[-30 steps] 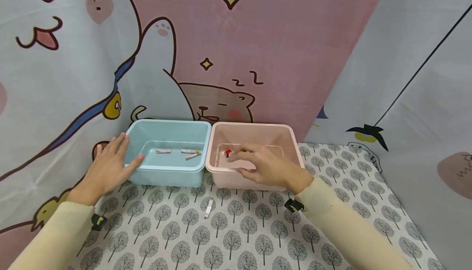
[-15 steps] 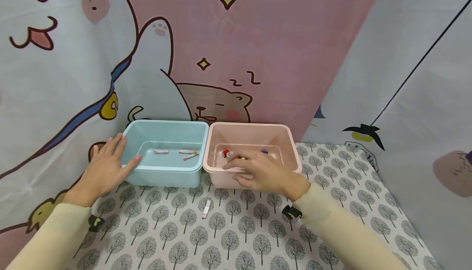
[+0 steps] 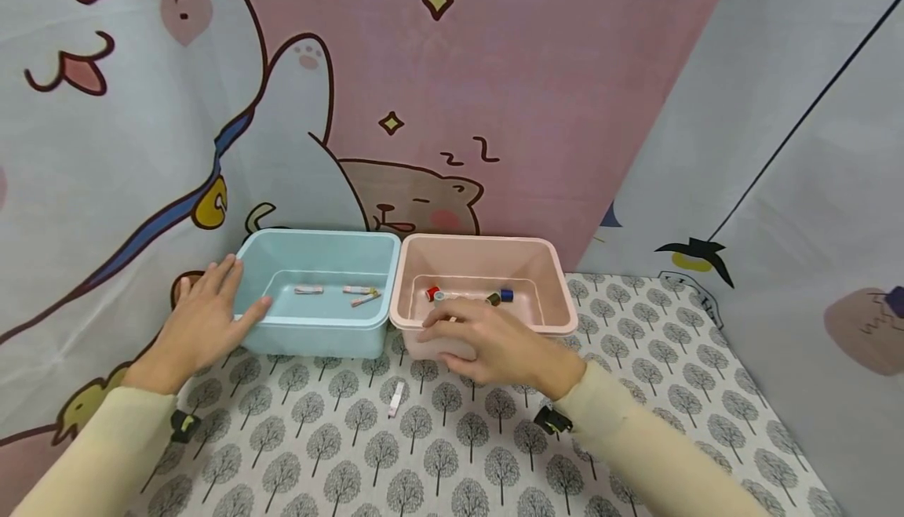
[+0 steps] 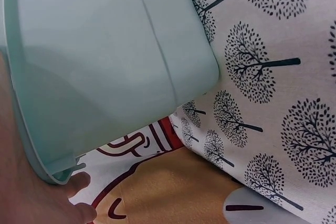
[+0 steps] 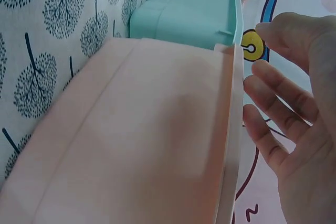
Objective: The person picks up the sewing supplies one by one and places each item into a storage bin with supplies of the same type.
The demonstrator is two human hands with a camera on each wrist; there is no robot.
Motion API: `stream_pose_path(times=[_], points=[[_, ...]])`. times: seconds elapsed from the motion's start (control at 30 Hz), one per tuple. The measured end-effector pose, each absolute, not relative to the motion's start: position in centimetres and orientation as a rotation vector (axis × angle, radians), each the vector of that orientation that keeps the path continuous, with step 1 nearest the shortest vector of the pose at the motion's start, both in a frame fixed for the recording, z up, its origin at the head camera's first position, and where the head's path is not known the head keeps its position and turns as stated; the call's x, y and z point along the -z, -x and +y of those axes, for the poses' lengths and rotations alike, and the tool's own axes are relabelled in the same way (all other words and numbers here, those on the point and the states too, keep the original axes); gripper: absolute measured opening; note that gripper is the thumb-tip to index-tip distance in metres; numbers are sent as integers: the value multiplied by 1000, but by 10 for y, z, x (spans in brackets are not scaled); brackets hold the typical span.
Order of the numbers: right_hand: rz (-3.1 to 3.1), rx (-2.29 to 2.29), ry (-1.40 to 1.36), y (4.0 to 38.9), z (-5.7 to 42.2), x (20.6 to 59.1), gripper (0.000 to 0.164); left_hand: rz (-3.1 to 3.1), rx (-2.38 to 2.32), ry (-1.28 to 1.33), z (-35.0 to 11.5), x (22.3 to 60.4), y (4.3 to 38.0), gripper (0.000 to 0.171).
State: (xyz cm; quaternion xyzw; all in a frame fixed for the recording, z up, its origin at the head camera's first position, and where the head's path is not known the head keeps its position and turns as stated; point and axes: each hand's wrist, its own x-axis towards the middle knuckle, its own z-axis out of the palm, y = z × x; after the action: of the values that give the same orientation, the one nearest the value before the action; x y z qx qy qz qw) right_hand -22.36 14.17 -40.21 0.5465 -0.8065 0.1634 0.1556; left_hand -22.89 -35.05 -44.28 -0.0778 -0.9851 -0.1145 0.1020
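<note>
My left hand point(image 3: 198, 321) rests on the left rim of a light blue bin point(image 3: 321, 340), its fingers fairly straight. In the left wrist view, fingertips point(image 4: 80, 182) show past the rim. Several slim pale sticks point(image 3: 308, 289) lie on that bin's floor. Over the front rim of the pink bin point(image 3: 483, 242) hovers my right hand point(image 3: 494, 340), fingers loosely bent, with nothing visible between them in the right wrist view. Inside the pink bin are several small spool-like cylinders, including a red one point(image 3: 432, 293), a dark olive one point(image 3: 493, 298) and a blue one point(image 3: 506, 295).
Both bins stand side by side against a cartoon-printed cloth backdrop point(image 3: 537, 93). In front of them, one slim white stick point(image 3: 396, 399) lies on the tree-patterned tablecloth point(image 3: 339, 454).
My right hand has drawn back from above the pink bin's inside toward its front rim, bringing the olive and blue cylinders into view. The left hand stays on the blue bin.
</note>
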Motion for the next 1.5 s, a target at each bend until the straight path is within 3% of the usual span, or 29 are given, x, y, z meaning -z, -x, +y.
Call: stream_pose_path(times=[1.2, 1.5], points=[[-2544, -421, -1771, 210, 110, 444, 40, -2930, 328, 223, -351, 443, 229, 103], [-2640, -383, -1779, 216, 103, 462, 50, -2939, 321, 220, -351, 442, 228, 103]])
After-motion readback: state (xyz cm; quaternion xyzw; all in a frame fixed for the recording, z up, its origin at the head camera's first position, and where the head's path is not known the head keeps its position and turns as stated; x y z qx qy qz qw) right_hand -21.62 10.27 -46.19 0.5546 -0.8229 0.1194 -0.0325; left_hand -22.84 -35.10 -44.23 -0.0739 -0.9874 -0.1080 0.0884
